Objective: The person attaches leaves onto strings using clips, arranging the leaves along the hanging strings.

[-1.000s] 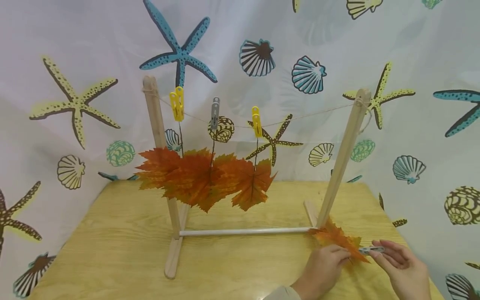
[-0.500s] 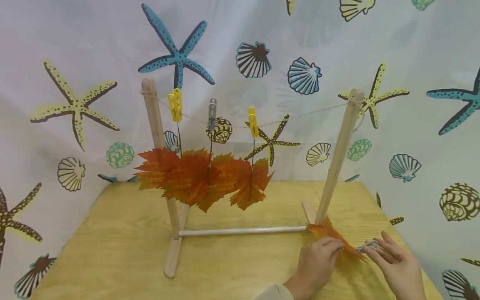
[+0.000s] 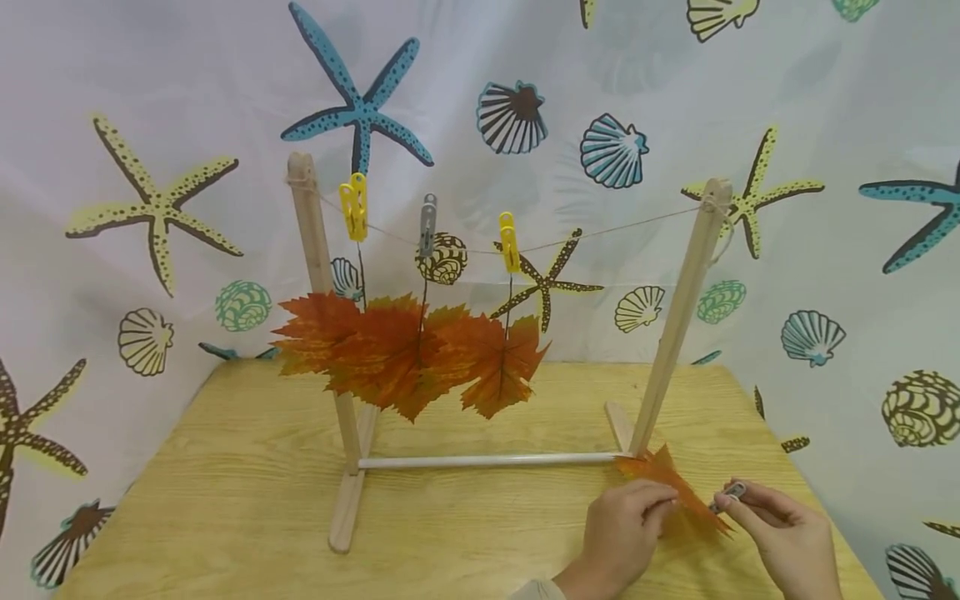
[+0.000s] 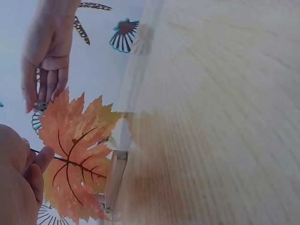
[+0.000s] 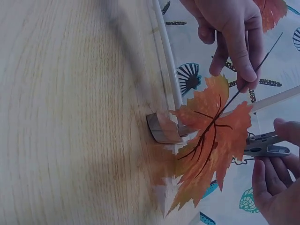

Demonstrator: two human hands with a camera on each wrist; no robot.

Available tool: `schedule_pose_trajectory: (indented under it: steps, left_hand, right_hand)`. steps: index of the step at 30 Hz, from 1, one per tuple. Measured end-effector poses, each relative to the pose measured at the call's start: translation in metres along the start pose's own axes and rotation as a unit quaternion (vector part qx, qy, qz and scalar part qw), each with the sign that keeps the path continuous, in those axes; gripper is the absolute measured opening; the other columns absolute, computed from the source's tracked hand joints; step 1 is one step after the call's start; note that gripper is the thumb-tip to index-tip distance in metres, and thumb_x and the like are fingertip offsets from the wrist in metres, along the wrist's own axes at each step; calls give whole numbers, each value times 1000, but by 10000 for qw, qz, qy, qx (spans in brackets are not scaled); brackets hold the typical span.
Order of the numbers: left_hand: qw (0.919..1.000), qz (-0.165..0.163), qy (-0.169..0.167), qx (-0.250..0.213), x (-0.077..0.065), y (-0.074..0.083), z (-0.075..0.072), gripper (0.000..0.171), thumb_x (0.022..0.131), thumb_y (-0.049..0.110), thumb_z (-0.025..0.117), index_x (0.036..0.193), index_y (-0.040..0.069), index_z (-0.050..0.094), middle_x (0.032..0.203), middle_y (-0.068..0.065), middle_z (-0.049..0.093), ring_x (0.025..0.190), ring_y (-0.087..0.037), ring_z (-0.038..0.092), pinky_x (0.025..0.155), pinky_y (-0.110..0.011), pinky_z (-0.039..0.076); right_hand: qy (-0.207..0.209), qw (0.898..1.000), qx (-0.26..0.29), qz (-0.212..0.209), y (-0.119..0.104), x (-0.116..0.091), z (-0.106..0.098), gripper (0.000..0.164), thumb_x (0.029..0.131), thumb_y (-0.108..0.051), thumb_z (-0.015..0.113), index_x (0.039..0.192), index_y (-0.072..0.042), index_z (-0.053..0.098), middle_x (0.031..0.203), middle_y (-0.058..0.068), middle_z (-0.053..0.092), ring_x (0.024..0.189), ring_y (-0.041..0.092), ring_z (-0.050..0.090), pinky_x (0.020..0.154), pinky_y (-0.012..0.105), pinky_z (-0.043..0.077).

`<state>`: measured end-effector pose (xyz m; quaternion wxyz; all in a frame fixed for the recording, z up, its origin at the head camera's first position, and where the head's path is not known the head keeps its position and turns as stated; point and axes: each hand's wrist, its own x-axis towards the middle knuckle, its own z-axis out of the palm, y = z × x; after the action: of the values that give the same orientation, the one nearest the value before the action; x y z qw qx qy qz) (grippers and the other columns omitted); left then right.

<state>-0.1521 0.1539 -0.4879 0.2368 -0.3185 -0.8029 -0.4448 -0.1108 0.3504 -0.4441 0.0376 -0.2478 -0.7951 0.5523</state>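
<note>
Low over the table's right side, my left hand (image 3: 621, 525) pinches the dark stem of an orange maple leaf (image 3: 667, 477). The leaf (image 4: 77, 154) hangs tilted, veined face visible in the left wrist view. My right hand (image 3: 798, 537) pinches a grey clothespin (image 5: 269, 146) between thumb and fingers, close to the leaf's edge. In the right wrist view the pin's tip is at the leaf's side; whether they touch I cannot tell. Orange-red leaves (image 3: 405, 358) hang from a string (image 3: 615, 229), held by yellow clothespins (image 3: 508, 242) and a grey clothespin (image 3: 428, 227).
The string runs between two wooden posts (image 3: 678, 325) joined below by a white rod (image 3: 487, 461). The right post's foot (image 3: 618, 427) lies just behind the held leaf. A pale wood table (image 3: 247, 517) bears the stand; a curtain (image 3: 675, 75) printed with starfish and shells hangs behind.
The grey clothespin has tilted in my right hand and its tip points lower. My left hand has shifted slightly left and down, still holding the stem, and the leaf has turned more edge-on.
</note>
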Motion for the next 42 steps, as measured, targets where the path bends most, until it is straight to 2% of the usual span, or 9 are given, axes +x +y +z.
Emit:
schedule_pose_trajectory:
  steps: [4,8,14,18,22,26,33,38,42]
  left_hand:
    - [9978,-513,161,-388,0,0,-11,12,93,15,69,99,9,78,90,2,77,63,12,59,59,1,42]
    - [9921,-992,430,-634,4,-2,-20,12,94,14,69,97,8,78,89,1,77,48,16,38,43,-1,33]
    - [9701,-2120,345,-1130,12,-2,-32,12,96,16,67,96,9,78,86,0,75,39,11,26,35,-8,25]
    - [9572,-2541,134,-1382,16,1,-37,14,97,16,66,99,8,77,88,-3,74,36,7,26,33,-10,23]
    - [9532,-2659,63,-1440,24,3,-45,15,97,16,65,100,8,78,100,-4,76,36,5,28,34,-12,24]
    - [9578,-2562,93,-1296,33,0,-57,14,97,16,66,99,8,78,100,-4,76,39,5,36,39,-12,32]
    - [9758,-2153,-198,-343,49,-1,-76,13,95,18,68,96,13,79,97,1,75,74,-4,64,64,-18,47]
    - [9789,-1944,-603,188,62,6,-90,17,97,20,65,102,11,79,103,1,76,90,-18,71,70,-23,52]
    - [9810,-1703,-747,559,72,11,-98,19,99,21,63,104,13,78,103,1,77,89,-17,72,66,-21,52]
  right_hand:
    - [-15,9996,-239,-180,-2,-2,2,59,81,-48,80,123,-9,69,99,-22,73,88,-8,68,75,11,53]
    - [-78,9973,-601,-406,-6,-3,5,63,82,-53,77,125,-9,68,102,-22,72,88,-11,66,78,16,56]
    - [-621,9902,-913,-853,-9,-5,11,59,88,-50,72,126,-5,67,109,-3,76,93,-2,71,91,34,57]
    - [-709,9857,-1217,-925,-10,-6,11,62,90,-50,70,129,-3,65,118,9,73,100,8,73,96,48,54]
    - [-698,9812,-1375,-1156,-13,-6,13,61,90,-51,69,129,-3,65,123,16,70,107,21,72,94,49,56]
    - [-700,9731,-1377,-1711,-21,-5,20,48,92,-44,70,121,-5,70,116,14,73,98,10,73,87,40,59]
    - [-806,9573,-1330,-2439,-40,-2,27,30,94,-33,71,107,-6,74,115,13,73,90,-6,68,79,20,58]
    - [-972,9507,-1344,-2620,-53,1,28,26,95,-33,70,102,-8,74,115,12,74,90,-4,69,79,15,55]
    - [-1049,9456,-1301,-2792,-62,0,32,22,94,-30,70,100,-9,74,110,11,75,87,-1,70,77,16,55]
